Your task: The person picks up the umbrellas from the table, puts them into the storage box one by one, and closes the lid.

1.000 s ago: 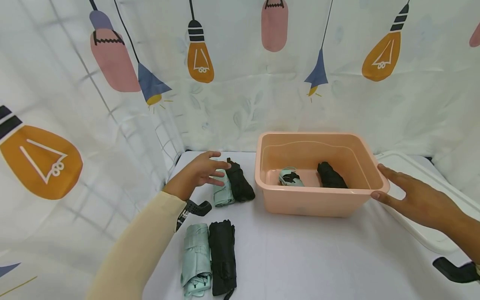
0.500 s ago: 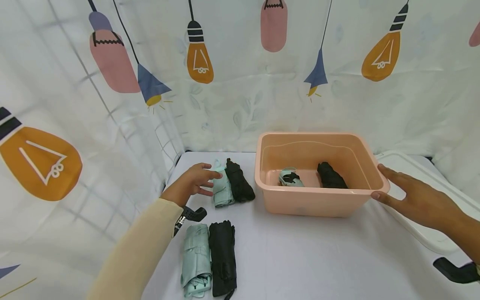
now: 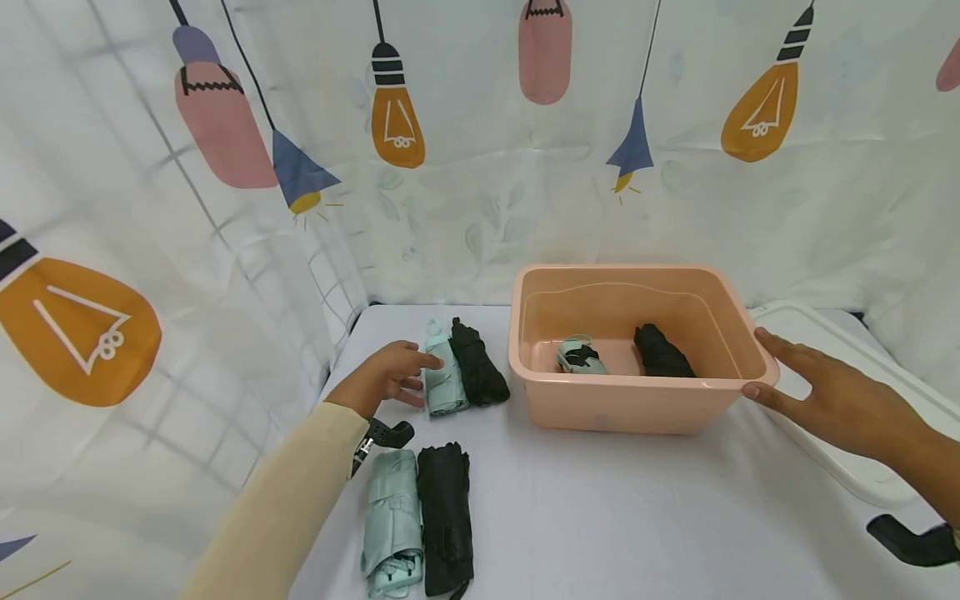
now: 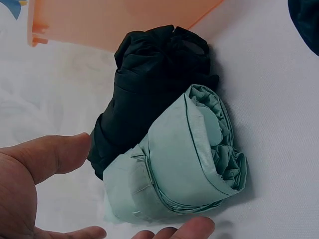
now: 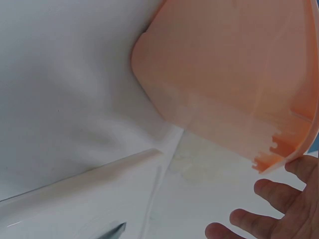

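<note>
My left hand [image 3: 386,379] is beside a folded mint-green umbrella [image 3: 446,385] at the back left of the table. In the left wrist view, thumb and fingers spread on either side of this mint umbrella [image 4: 174,154], with no grip on it. A folded black umbrella [image 3: 478,367] leans against its far side. My right hand [image 3: 847,408] touches the right rim of a peach plastic bin [image 3: 600,408] with extended fingers. Inside the bin lie another mint umbrella [image 3: 581,358] and another black umbrella [image 3: 663,352], each partly hidden by the front wall.
Nearer the front, a mint umbrella [image 3: 393,521] and a black umbrella [image 3: 446,521] lie side by side below my left forearm. A white lid [image 3: 813,454] rests right of the bin, partly under my right arm. Printed curtains [image 3: 480,192] enclose the table's back and left.
My left hand has drawn back from above the two rear umbrellas, then lowered to the left side of the mint one. The right hand and bin stay put.
</note>
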`<action>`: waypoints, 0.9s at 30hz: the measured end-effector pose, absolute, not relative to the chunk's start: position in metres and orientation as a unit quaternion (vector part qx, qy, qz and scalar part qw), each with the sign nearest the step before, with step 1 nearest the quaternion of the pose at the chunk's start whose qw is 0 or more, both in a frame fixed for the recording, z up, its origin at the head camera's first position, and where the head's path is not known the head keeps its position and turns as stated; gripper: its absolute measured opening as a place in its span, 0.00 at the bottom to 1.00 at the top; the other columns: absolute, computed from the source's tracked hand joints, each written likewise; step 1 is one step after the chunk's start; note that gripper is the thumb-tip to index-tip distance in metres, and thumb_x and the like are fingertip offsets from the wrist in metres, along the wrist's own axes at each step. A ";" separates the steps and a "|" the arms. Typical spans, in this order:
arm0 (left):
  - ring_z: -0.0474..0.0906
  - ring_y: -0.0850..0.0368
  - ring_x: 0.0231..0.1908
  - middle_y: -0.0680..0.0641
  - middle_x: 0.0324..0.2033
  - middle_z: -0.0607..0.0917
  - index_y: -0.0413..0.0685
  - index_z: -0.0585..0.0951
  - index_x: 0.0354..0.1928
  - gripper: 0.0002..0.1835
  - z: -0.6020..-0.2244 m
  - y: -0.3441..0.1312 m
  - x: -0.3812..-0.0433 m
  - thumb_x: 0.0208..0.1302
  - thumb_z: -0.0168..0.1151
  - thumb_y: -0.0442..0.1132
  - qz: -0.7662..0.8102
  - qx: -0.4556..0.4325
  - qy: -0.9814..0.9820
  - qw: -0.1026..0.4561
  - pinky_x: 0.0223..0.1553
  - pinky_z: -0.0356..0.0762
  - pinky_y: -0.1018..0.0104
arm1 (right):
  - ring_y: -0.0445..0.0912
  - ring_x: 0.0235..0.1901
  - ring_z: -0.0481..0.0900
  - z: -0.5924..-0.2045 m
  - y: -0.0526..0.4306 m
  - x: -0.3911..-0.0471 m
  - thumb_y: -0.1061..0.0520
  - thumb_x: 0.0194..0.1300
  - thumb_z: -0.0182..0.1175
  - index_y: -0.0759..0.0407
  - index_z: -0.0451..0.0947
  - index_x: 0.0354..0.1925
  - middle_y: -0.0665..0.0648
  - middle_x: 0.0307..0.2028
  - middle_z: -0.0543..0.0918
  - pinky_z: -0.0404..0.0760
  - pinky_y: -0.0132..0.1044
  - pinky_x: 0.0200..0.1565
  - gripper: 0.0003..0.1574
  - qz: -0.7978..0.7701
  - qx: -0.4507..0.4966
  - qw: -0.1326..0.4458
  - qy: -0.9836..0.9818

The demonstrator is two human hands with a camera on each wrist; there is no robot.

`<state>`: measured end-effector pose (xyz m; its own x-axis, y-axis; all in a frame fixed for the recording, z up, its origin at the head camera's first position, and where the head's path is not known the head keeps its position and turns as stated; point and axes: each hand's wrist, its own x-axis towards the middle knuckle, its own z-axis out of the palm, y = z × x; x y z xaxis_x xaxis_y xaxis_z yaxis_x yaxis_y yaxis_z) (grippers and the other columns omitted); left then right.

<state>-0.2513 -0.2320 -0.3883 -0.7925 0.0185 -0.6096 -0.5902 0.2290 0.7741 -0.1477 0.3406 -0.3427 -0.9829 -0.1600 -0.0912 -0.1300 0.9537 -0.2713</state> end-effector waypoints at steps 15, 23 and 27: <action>0.63 0.30 0.69 0.28 0.74 0.56 0.35 0.49 0.78 0.46 -0.397 -0.226 -0.259 0.69 0.67 0.41 0.567 -0.207 0.748 0.275 0.50 0.79 0.35 | 0.82 0.65 0.57 -0.343 0.340 -0.148 0.22 0.68 0.52 0.48 0.35 0.83 0.81 0.72 0.55 0.64 0.82 0.50 0.64 -0.126 -0.064 0.064 0.988; 0.65 0.32 0.68 0.29 0.72 0.59 0.42 0.40 0.80 0.52 -0.396 -0.227 -0.262 0.69 0.67 0.43 0.578 -0.229 0.736 0.268 0.46 0.79 0.29 | 0.82 0.64 0.57 -0.341 0.339 -0.150 0.21 0.68 0.52 0.49 0.34 0.83 0.82 0.72 0.54 0.63 0.82 0.51 0.65 -0.123 -0.062 0.064 0.988; 0.65 0.33 0.68 0.30 0.72 0.60 0.41 0.46 0.80 0.48 -0.397 -0.225 -0.262 0.69 0.66 0.40 0.592 -0.237 0.723 0.264 0.50 0.78 0.31 | 0.82 0.65 0.57 -0.341 0.338 -0.149 0.21 0.68 0.52 0.50 0.34 0.83 0.82 0.72 0.54 0.63 0.82 0.51 0.65 -0.124 -0.060 0.066 0.988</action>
<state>-0.2625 -0.2255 -0.3972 -0.7476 -0.0303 -0.6634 -0.6563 0.1863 0.7311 -0.1491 0.3383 -0.3414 -0.9842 -0.1343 -0.1153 -0.1016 0.9620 -0.2535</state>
